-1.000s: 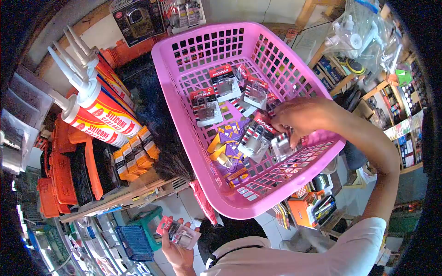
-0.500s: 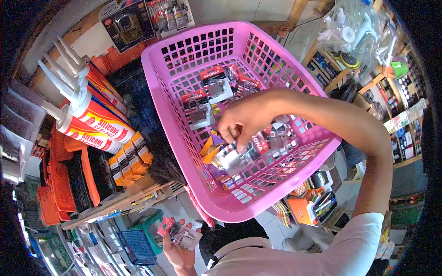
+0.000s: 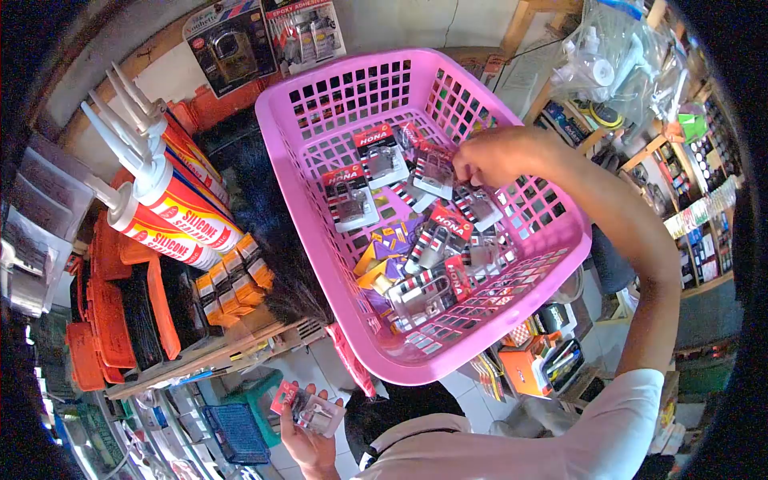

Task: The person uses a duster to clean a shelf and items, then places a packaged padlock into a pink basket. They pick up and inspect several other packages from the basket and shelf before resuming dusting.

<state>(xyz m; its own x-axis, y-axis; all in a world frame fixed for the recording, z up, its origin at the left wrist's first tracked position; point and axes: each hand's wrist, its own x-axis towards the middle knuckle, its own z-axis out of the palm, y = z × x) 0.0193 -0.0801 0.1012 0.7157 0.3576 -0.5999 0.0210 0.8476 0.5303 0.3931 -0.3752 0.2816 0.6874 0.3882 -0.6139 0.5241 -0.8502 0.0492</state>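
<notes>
Though near, silicone tubes (image 3: 186, 230) outside basket (image 3: 428, 368)

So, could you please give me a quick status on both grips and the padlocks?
Left grip holding one padlock pack. Right grip at the pink basket, hold unclear. Other packs inside, some overlapping.
</notes>
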